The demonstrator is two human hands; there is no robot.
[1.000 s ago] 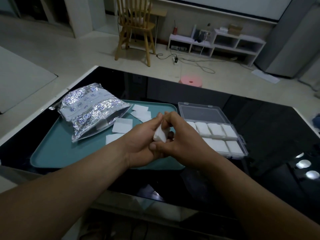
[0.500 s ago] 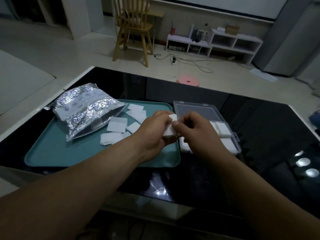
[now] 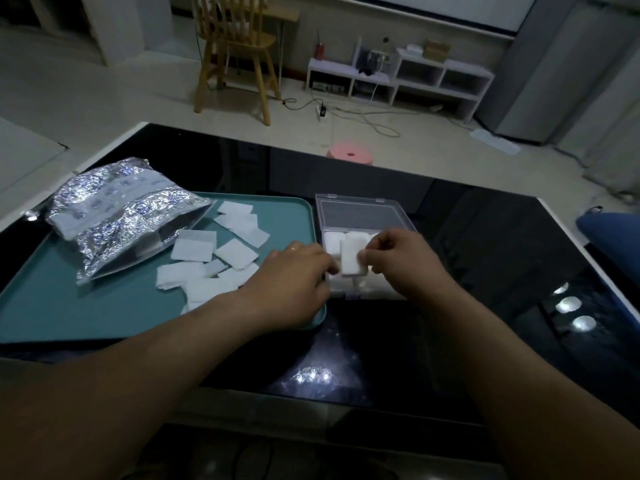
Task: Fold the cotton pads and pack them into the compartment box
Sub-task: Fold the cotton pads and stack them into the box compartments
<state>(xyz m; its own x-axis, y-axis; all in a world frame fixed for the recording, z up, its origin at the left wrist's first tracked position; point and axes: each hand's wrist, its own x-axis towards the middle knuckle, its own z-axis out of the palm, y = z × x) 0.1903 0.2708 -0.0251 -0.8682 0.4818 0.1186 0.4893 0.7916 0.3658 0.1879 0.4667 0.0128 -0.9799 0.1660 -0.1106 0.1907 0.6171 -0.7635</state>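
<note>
A folded white cotton pad (image 3: pixel 352 256) is pinched between my left hand (image 3: pixel 294 271) and my right hand (image 3: pixel 403 259), right over the near left part of the clear compartment box (image 3: pixel 360 216). The box lies on the black table with its lid open toward the back. White folded pads fill the compartments I can see; my hands hide most of them. Several flat cotton pads (image 3: pixel 207 261) lie loose on the teal tray (image 3: pixel 86 313) to the left.
A crinkled silver foil bag (image 3: pixel 117 213) lies open on the tray's far left. The glossy black table (image 3: pixel 485 258) reflects ceiling lights at the right and near edge. Beyond it are a pink stool (image 3: pixel 350 156), a wooden chair and low white shelves.
Both hands moved forward and right with the folded pad, from above the tray's near edge to over the box. The pad is now flatter and held lower.
</note>
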